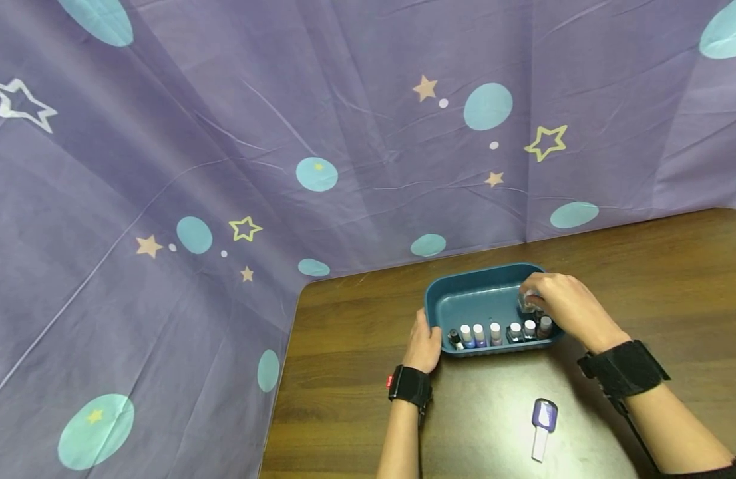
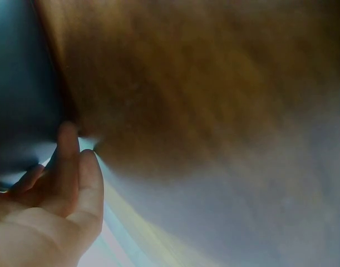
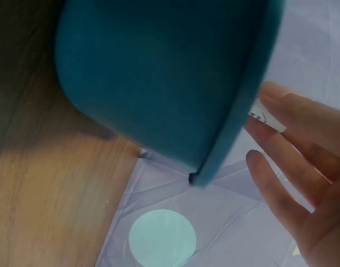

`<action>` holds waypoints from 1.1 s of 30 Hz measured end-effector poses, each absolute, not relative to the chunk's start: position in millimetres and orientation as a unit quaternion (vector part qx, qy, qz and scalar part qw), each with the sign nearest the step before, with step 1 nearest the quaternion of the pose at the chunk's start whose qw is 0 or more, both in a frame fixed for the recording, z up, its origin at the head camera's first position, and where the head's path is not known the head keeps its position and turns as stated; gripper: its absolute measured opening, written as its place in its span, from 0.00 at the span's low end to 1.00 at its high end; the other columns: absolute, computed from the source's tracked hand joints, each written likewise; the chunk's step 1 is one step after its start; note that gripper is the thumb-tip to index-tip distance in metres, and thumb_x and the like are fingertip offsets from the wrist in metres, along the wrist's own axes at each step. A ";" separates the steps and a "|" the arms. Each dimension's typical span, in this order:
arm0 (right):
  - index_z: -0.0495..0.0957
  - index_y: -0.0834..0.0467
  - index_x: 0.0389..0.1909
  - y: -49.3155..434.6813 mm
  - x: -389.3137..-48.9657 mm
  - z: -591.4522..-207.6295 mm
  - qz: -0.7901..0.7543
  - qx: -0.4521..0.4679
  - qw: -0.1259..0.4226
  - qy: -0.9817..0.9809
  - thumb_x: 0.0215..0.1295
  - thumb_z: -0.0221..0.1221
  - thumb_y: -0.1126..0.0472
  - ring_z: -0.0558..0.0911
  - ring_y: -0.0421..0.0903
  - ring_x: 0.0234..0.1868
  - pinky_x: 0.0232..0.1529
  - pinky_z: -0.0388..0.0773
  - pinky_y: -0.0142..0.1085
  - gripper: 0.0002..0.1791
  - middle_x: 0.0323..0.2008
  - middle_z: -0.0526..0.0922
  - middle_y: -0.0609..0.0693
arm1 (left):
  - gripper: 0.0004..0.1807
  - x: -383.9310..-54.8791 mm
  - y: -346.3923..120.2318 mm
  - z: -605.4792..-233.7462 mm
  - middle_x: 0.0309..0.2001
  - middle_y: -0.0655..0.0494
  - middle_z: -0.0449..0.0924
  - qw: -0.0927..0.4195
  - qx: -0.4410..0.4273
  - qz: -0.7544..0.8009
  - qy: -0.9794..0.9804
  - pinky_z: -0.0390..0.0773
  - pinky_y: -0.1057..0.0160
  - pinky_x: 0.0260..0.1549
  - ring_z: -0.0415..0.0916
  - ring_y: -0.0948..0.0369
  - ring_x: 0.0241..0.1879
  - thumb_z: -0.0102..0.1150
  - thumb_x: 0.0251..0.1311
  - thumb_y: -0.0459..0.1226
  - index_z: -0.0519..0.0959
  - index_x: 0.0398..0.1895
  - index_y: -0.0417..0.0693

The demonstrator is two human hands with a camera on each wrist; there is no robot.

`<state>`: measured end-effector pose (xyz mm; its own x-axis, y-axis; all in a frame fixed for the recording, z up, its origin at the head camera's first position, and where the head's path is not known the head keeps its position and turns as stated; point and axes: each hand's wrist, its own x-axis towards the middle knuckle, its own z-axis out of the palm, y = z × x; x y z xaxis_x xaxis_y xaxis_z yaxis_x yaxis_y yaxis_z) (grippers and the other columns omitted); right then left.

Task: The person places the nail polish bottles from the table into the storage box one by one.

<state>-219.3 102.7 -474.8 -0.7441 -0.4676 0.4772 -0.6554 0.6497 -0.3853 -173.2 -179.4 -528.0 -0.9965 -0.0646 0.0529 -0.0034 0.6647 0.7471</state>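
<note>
A teal plastic basket (image 1: 488,296) sits on the table, holding a row of small nail polish bottles (image 1: 496,334) along its near wall, most with white caps. My right hand (image 1: 562,303) reaches over the basket's right end and pinches a clear nail polish bottle (image 1: 526,303) inside it. Only a bit of that bottle (image 3: 267,115) shows between thumb and fingers in the right wrist view. At the basket's left end, my left hand (image 1: 424,346) rests against the outer wall, its fingers (image 2: 90,178) fairly straight.
A bottle with a purple body and long white cap (image 1: 544,426) lies on the wooden table (image 1: 344,372) in front of the basket. Purple cloth (image 1: 368,133) with stars and dots hangs behind the table and along its left side.
</note>
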 end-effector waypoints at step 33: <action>0.85 0.60 0.29 103.1 -224.4 -486.0 0.278 0.329 0.062 -0.900 0.56 0.65 0.75 0.78 0.38 0.28 0.28 0.77 0.35 0.07 0.27 0.84 0.48 | 0.26 -172.5 -177.9 -530.2 0.64 0.42 0.73 0.042 0.027 -0.398 -0.916 0.68 0.48 0.63 0.70 0.48 0.64 0.43 0.65 0.31 0.65 0.67 0.38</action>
<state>-224.4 103.1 -486.0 -0.7761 -0.5575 0.2946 -0.6265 0.6290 -0.4603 -172.5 -177.9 -530.2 -0.9951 -0.0822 0.0548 -0.0161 0.6816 0.7315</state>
